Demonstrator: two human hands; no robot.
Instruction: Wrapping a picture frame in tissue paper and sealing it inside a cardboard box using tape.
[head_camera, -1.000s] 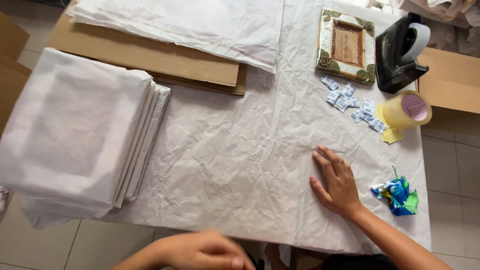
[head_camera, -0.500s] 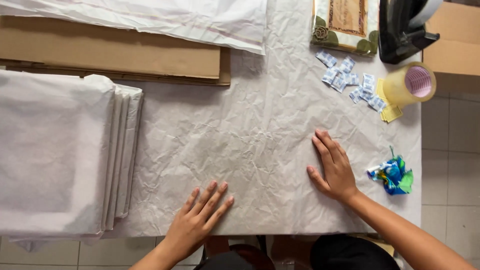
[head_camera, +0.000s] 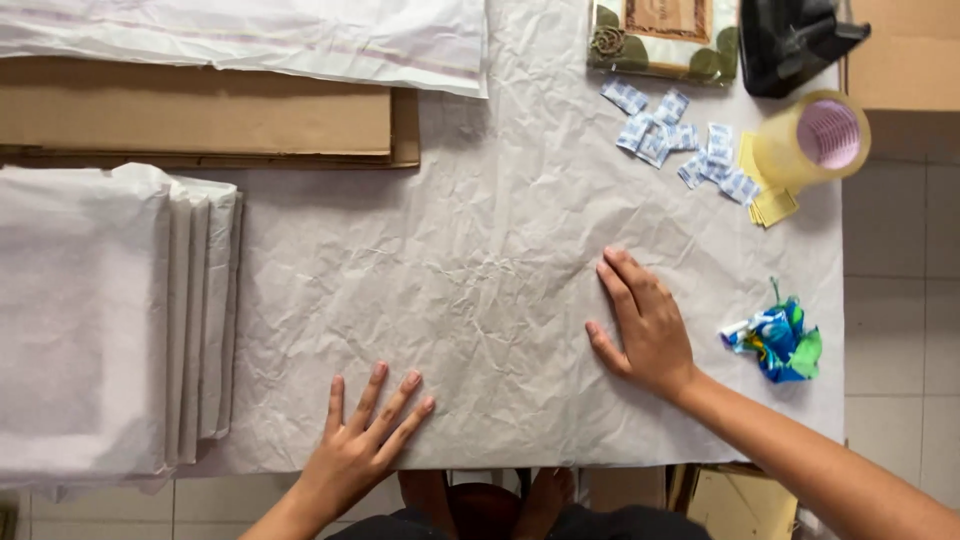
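A large crinkled sheet of white wrapping paper (head_camera: 500, 260) covers the table. My left hand (head_camera: 362, 435) lies flat on its near edge, fingers spread, holding nothing. My right hand (head_camera: 645, 325) rests palm down on the sheet further right, fingers together and pointing away from me. A crumpled blue and green wrapper (head_camera: 780, 340) lies just right of my right hand.
A stack of folded white paper (head_camera: 100, 320) sits at the left. Flat cardboard (head_camera: 200, 125) lies behind it under more white sheets (head_camera: 250, 35). At the far right are a framed picture (head_camera: 665, 35), a black tape dispenser (head_camera: 790, 40), a tape roll (head_camera: 815, 140) and several small blue-white sachets (head_camera: 670, 140).
My left hand came up from below the table edge and now lies flat on the paper. The view shifted toward me. My right hand stayed in place.
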